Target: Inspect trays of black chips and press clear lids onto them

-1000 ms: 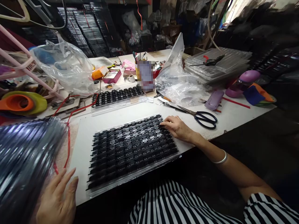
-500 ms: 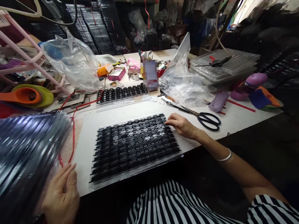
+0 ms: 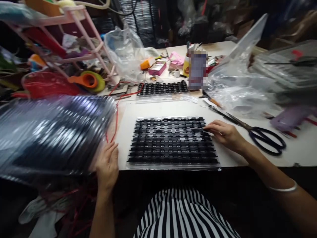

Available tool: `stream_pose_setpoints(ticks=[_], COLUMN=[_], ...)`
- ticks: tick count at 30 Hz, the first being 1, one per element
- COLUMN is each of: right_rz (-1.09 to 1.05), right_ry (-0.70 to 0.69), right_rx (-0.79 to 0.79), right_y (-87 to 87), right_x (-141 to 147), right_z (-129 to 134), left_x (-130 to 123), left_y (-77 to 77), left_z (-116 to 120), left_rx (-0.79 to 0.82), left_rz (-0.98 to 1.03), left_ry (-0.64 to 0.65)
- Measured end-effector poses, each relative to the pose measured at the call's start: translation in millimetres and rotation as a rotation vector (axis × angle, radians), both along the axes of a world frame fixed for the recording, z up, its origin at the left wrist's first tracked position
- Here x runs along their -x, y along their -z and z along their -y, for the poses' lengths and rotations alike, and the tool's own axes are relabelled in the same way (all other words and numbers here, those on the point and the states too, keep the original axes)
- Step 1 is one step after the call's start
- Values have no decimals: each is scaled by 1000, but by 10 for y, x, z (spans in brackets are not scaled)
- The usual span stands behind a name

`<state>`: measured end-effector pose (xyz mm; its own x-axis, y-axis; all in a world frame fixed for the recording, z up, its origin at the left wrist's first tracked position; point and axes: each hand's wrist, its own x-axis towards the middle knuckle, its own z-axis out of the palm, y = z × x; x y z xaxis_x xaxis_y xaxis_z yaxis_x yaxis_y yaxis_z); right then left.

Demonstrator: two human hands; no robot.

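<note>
A clear plastic tray filled with rows of small black parts lies flat on the white tabletop in front of me. At its right edge, my right hand is closed in a pinch, fingertips touching the end of an upper row. Whatever sits between those fingertips is too small to make out. My left hand is at the table's front edge, left of the tray, beside a stack of shiny plastic-covered trays. Its fingers are fairly straight and show nothing held; they are slightly blurred.
Black-handled scissors lie right of my right hand. Behind the tray are a second tray of black parts, a pen cup and crumpled clear plastic. Red cord runs beside the stack. A pink rack stands far left.
The view has swung left, so everything appears farther right. My right hand stays at the tray's right edge. My left hand stays beside the stack at the table's front edge.
</note>
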<state>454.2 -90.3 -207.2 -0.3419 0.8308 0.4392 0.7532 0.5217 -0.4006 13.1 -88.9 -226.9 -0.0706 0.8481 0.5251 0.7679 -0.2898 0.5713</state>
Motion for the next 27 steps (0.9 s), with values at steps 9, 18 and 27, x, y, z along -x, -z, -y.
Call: stream_pose_setpoints(ticks=[9,18,27], right_rz=[-145,-236,-251], right_ry=[75,71,132], right_rx=[12,2,-14], right_y=[58,158,141], right_x=[61,16,95], right_z=[52,80,115], left_x=[-75,-114,-170], left_y=[-45,-77,-91], left_z=[101,166,199], left_rx=[96,338,381], left_rz=[89,403,359], left_ry=[56,97,73])
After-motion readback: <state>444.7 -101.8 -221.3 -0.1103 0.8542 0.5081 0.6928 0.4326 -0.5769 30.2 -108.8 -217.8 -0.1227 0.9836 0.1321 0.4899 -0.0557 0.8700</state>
